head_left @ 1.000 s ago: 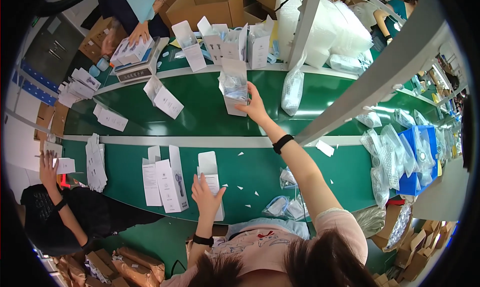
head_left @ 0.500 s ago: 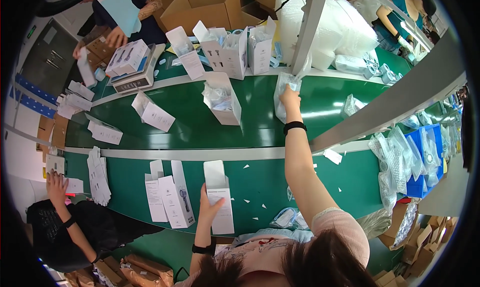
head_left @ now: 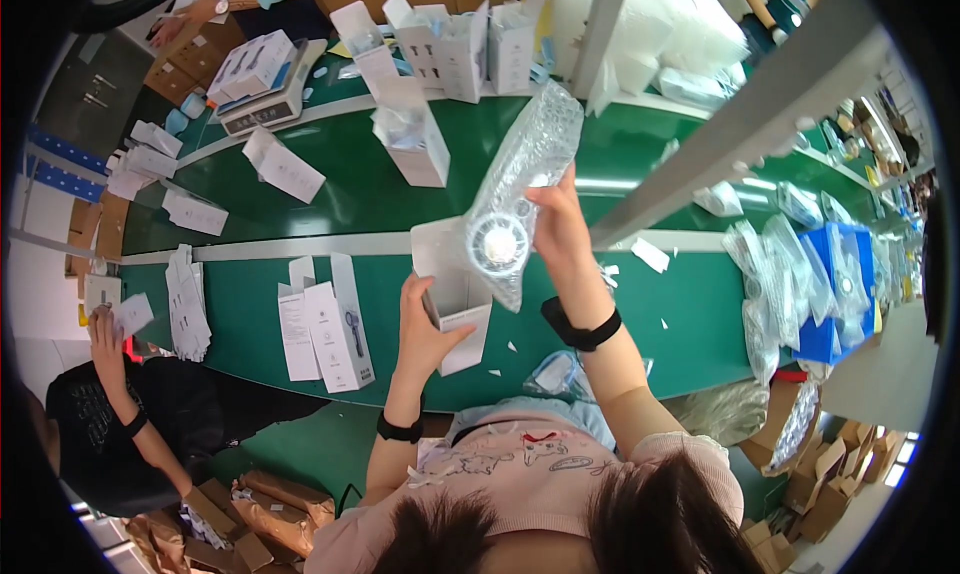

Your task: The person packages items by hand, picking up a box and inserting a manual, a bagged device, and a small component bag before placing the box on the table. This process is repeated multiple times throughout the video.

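Observation:
My left hand point(head_left: 424, 332) is wrapped round an upright white carton point(head_left: 462, 286), thumb on the front and fingers on the left side. Its top is open, with the flap standing up at the back. In my right hand point(head_left: 564, 228) is a long bubble-wrap pouch point(head_left: 530, 154), tilted with its lower end just right of the carton's mouth. A round, white, fan-like head shows through the plastic at that end. To the left, two white cartons with raised flaps lie on the green table point(head_left: 250, 304), one of them a printed carton point(head_left: 338, 339) picturing a handheld fan.
Filled open cartons point(head_left: 415, 149) stand on the green belt and the shelf beyond. A grey post point(head_left: 740, 114) slants across the right. Wrapped pouches fill a blue bin point(head_left: 835, 304). A co-worker's hand point(head_left: 103, 324) is at the far left beside flat cartons point(head_left: 186, 304).
My right hand has drawn the pouch from the far belt back toward me. My left hand has raised the carton off the table edge and tipped its mouth toward the pouch.

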The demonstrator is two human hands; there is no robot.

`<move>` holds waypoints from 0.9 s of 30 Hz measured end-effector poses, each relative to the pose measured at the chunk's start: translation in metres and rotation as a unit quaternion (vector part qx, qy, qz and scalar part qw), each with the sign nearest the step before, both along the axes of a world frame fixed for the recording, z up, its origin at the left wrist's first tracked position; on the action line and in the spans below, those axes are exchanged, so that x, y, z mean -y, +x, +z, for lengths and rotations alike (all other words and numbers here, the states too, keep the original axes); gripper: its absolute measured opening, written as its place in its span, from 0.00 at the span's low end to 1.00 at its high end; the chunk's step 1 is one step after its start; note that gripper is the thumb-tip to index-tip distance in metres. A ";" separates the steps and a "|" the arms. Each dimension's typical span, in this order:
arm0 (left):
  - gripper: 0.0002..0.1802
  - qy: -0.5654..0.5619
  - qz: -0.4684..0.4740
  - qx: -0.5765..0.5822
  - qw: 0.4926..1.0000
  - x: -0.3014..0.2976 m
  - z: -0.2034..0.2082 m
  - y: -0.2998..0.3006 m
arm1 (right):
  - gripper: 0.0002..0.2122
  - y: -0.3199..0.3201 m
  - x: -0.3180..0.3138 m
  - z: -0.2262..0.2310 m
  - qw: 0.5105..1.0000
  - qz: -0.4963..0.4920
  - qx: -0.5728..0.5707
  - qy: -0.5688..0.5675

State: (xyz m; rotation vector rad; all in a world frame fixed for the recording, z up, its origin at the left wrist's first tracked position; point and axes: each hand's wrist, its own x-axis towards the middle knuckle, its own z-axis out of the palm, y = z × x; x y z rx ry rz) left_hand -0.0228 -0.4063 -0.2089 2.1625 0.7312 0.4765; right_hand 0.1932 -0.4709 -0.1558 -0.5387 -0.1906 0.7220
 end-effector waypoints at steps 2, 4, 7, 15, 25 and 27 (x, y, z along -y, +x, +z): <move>0.50 -0.041 0.008 0.032 0.999 0.010 0.005 0.010 | 0.36 -0.025 0.003 0.000 0.995 -0.055 0.049 -0.062; 0.48 -0.116 0.039 0.097 0.988 0.024 0.008 0.016 | 0.34 -0.047 0.012 -0.002 0.962 -0.147 0.147 -0.179; 0.48 -0.043 0.030 0.141 0.989 0.035 -0.013 0.016 | 0.29 -0.060 0.036 -0.009 0.860 -0.211 0.371 -0.280; 0.49 -0.007 0.030 0.176 0.984 0.051 -0.029 0.027 | 0.12 -0.051 0.114 -0.019 0.667 -0.123 0.659 -0.326; 0.46 0.037 -0.062 0.175 0.982 0.037 -0.022 0.007 | 0.20 -0.048 0.187 -0.142 0.466 -0.041 0.599 -0.650; 0.40 0.003 -0.064 0.175 0.982 0.034 -0.001 0.005 | 0.21 -0.046 0.183 -0.138 0.579 -0.065 0.569 -0.581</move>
